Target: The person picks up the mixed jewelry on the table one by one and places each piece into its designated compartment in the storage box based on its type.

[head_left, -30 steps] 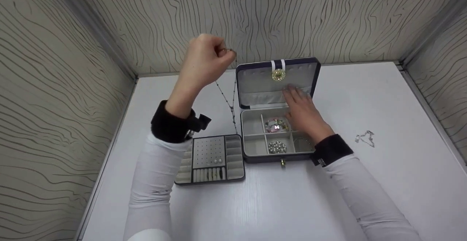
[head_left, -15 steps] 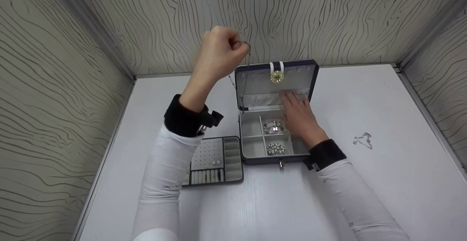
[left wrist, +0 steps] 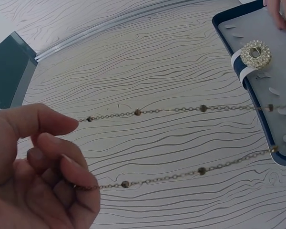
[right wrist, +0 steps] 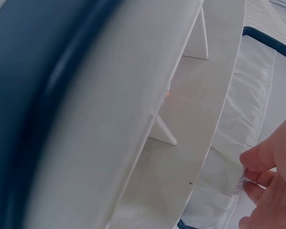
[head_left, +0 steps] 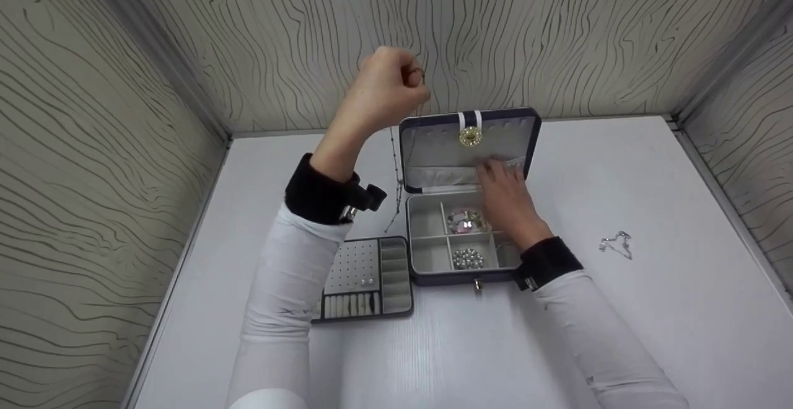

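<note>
Raised just left of the jewelry box's open lid, my left hand (head_left: 390,90) holds a beaded chain necklace (head_left: 396,164) by its top. In the left wrist view, two strands of it run out from the curled fingers (left wrist: 81,171), dotted with small dark beads. The necklace's lower end dangles above the tray's back edge. My right hand (head_left: 511,201) reaches into the navy jewelry box (head_left: 455,279), at the lid's lining. There it pinches the hem of the gathered white fabric pocket (right wrist: 229,143) between thumb and fingers. A gold round clasp (head_left: 470,136) hangs from the lid's strap.
Left of the box lies a jewelry tray (head_left: 395,276) with rings and stud earrings, partly behind my left arm. Box compartments hold a colorful bracelet (head_left: 463,220) and a silvery beaded piece (head_left: 468,259). A silver chain (head_left: 616,245) lies on the white table at the right.
My left hand has moved right with the necklace, nearer the lid; the chain has swung and hangs by the box's left side. My right hand stays at the lid's pocket.
</note>
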Demonstrator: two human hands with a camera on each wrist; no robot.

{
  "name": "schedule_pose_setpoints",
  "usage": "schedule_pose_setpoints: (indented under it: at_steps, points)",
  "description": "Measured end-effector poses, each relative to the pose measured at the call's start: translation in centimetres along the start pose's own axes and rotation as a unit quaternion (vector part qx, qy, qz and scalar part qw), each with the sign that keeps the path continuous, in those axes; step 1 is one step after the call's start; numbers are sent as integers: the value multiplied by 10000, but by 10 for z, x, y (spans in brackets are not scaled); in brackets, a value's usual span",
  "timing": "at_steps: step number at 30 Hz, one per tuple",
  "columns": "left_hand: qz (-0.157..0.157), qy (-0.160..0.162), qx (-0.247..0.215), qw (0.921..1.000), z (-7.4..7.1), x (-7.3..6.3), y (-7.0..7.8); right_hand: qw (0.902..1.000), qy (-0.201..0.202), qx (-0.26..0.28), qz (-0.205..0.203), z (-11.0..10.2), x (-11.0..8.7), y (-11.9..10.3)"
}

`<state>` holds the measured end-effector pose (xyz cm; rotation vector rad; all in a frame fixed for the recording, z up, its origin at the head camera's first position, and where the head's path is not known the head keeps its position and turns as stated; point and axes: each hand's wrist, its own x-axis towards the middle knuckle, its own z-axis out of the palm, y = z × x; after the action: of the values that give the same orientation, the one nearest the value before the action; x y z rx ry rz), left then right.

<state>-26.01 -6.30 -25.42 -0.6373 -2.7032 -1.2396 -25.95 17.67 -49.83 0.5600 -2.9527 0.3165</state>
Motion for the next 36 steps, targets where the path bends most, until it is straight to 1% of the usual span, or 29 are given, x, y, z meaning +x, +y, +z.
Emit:
schedule_pose_setpoints:
  at_steps: [2, 4, 6, 8, 11, 12, 14, 18, 21, 25, 27, 30, 33, 36]
  points:
    - [-51, 119, -532, 9985, -2, 2, 1, 10000, 25, 6, 51, -1, 1, 0]
    - [-28, 289, -1106, 9934, -3, 4, 2, 9999, 22, 72, 107, -1, 2, 1]
    - [92, 473, -1644, 9852, -4, 6, 4, 9998, 25, 108, 139, -2, 2, 2]
    - [229, 665, -2108, 9750, -4, 9, 5, 9998, 17, 99, 141, -2, 2, 2]
    - [461, 949, -2550, 9612, -2, 15, 8, 9999, -6, 23, 118, -4, 1, 2]
    - [482, 1024, -2666, 9571, -2, 17, 9, 9999, -29, 26, 115, -5, 1, 2]
    - [544, 1158, -2753, 9528, 0, 21, 12, 9999, -53, 55, 98, -8, 1, 1]
    - [642, 1215, -2645, 9545, 3, 29, 14, 9998, -128, 137, 109, -12, 2, 0]
    - [576, 1126, -2589, 9576, 5, 35, 16, 9996, -164, 190, 144, -13, 2, -2]
    - [406, 1034, -2617, 9587, 7, 43, 21, 9991, -187, 317, 195, -13, 1, -3]
    - [432, 1051, -2560, 9600, 8, 46, 23, 9990, -167, 374, 188, -13, 1, -3]
    - [483, 1035, -2470, 9623, 10, 48, 23, 9989, -94, 439, 154, -12, 1, -3]
    - [486, 922, -2407, 9650, 15, 47, 20, 9988, -23, 470, 124, -11, 1, -3]
    - [395, 821, -2378, 9670, 19, 47, 16, 9988, 13, 488, 95, -10, 0, -4]
